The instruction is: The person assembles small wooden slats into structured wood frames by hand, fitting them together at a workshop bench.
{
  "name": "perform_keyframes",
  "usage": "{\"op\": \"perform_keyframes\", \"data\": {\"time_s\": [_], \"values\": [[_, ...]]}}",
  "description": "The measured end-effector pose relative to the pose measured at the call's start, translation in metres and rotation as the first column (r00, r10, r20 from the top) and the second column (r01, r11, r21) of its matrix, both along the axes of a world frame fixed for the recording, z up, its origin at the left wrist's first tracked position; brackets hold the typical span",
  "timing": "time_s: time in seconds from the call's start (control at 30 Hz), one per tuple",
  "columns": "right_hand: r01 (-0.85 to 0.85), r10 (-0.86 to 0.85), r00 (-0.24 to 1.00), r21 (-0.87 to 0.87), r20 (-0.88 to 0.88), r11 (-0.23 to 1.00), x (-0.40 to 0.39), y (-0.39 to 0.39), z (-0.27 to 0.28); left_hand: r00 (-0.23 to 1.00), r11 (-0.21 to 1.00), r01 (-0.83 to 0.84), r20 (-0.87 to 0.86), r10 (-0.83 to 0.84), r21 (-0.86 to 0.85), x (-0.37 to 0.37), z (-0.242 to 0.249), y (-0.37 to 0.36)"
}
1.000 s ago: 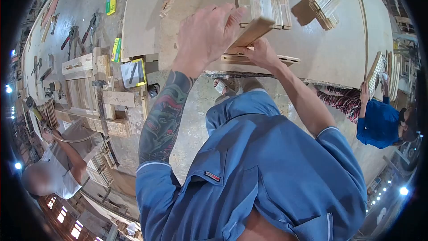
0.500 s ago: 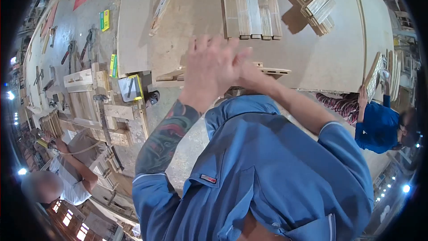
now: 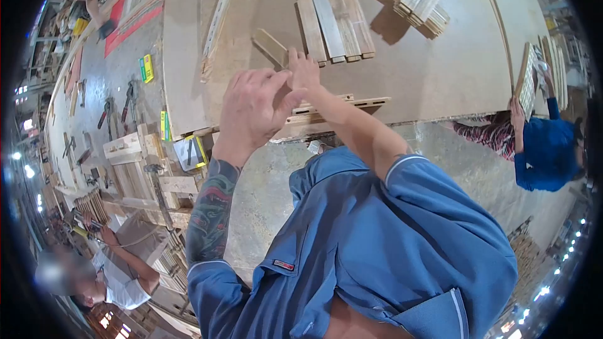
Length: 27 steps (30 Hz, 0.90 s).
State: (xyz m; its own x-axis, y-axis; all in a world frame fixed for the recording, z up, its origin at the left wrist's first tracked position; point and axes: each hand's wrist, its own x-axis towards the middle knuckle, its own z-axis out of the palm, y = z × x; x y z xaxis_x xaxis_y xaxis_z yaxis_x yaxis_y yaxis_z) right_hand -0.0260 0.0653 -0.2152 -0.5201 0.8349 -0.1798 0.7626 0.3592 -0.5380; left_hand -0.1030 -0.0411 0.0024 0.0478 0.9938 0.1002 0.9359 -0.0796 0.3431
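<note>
My left hand (image 3: 251, 103), on the tattooed arm, hovers over the near edge of the table with fingers bent and thumb apart. I see nothing in it. Just beyond it, my right hand (image 3: 303, 74) has its fingers on the end of a short wooden slat (image 3: 270, 47), tilted to the left. The grip itself is partly hidden. To the right of that hand lies a row of similar wooden slats (image 3: 350, 25), one of them paler. Below my right forearm, longer slotted wooden strips (image 3: 370, 102) lie along the table edge.
A crossed stack of slats (image 3: 419, 1) sits further right on the table (image 3: 440, 75). A long slotted strip (image 3: 220, 22) lies to the left. Clamps (image 3: 129, 100) and yellow-green boxes (image 3: 146, 68) are at far left. Co-workers are at left, right (image 3: 549, 150) and top left.
My hands, together before, have moved apart. The right hand has taken the leftmost slat from the row and turned it leftward. My left hand has shifted left and down.
</note>
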Motion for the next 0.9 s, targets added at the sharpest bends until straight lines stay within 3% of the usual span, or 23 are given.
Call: {"op": "perform_keyframes", "data": {"time_s": [0.03,0.07,0.1,0.17,0.23,0.3,0.37,0.4,0.47,0.53,0.6,0.63,0.67,0.77,0.83,0.87,0.9], "values": [[0.020,-0.008,0.997,-0.158,0.073,0.987,0.011,0.006,0.002,1.000,1.000,0.014,0.007,-0.014,0.009,0.002,0.000,-0.002],[0.084,-0.104,0.989,-0.177,-0.103,0.981,0.027,0.007,0.003,0.998,1.000,-0.029,0.061,0.030,-0.013,0.005,-0.001,-0.007],[0.093,-0.110,0.990,-0.171,-0.093,0.981,0.044,0.009,0.008,0.990,0.996,-0.076,0.115,0.081,-0.040,0.007,-0.002,-0.011],[0.228,-0.339,0.866,-0.314,-0.367,0.922,0.079,0.011,0.027,0.979,0.993,-0.115,0.165,0.119,-0.034,0.007,-0.002,-0.010],[0.415,-0.451,0.827,-0.176,-0.335,0.893,0.116,0.028,0.028,0.965,0.987,-0.158,0.209,0.161,-0.030,0.007,-0.003,-0.008],[0.543,-0.464,0.758,0.049,-0.458,0.839,0.162,0.069,-0.012,0.961,0.981,-0.193,0.199,0.194,-0.024,0.007,-0.004,-0.011],[0.649,-0.631,0.749,0.033,-0.200,0.760,0.177,0.095,-0.006,0.953,0.974,-0.227,0.200,0.227,-0.021,0.008,-0.007,-0.011],[0.641,-0.623,0.755,0.030,-0.204,0.767,0.179,0.110,-0.014,0.948,0.969,-0.246,0.205,0.244,-0.014,0.008,-0.008,-0.010],[0.483,-0.502,0.848,0.143,0.169,0.864,0.182,0.131,-0.032,0.946,0.965,-0.261,0.195,0.259,-0.015,0.008,-0.010,-0.010],[0.423,-0.448,0.893,0.410,-0.039,0.808,0.148,0.116,-0.025,0.946,0.963,-0.270,0.181,0.268,-0.018,0.009,-0.010,-0.009],[0.167,-0.253,0.965,0.563,0.077,0.809,0.099,0.106,-0.050,0.942,0.957,-0.285,0.171,0.289,-0.046,0.010,-0.005,-0.008],[-0.025,-0.100,0.976,0.549,0.196,0.835,0.076,0.093,-0.063,0.943,0.957,-0.285,0.162,0.290,-0.049,0.010,-0.004,-0.007],[-0.006,-0.112,0.969,0.473,0.220,0.881,0.050,0.057,-0.034,0.946,0.958,-0.286,0.153,0.285,-0.018,0.011,-0.004,-0.007],[-0.035,-0.056,0.987,0.549,0.148,0.835,0.018,0.017,-0.054,0.951,0.961,-0.277,0.146,0.271,0.022,0.010,-0.009,-0.007],[-0.080,0.081,0.997,0.246,0.007,0.966,0.014,0.000,-0.034,0.947,0.956,-0.292,0.149,0.285,0.028,0.012,-0.009,-0.009],[0.001,0.014,0.999,0.372,-0.038,0.928,0.019,-0.006,-0.024,0.948,0.955,-0.296,0.131,0.291,0.021,0.013,-0.008,-0.009],[-0.014,0.030,0.999,0.366,-0.039,0.930,0.026,-0.002,-0.013,0.948,0.954,-0.301,0.113,0.297,0.017,0.013,-0.008,-0.009]]}}
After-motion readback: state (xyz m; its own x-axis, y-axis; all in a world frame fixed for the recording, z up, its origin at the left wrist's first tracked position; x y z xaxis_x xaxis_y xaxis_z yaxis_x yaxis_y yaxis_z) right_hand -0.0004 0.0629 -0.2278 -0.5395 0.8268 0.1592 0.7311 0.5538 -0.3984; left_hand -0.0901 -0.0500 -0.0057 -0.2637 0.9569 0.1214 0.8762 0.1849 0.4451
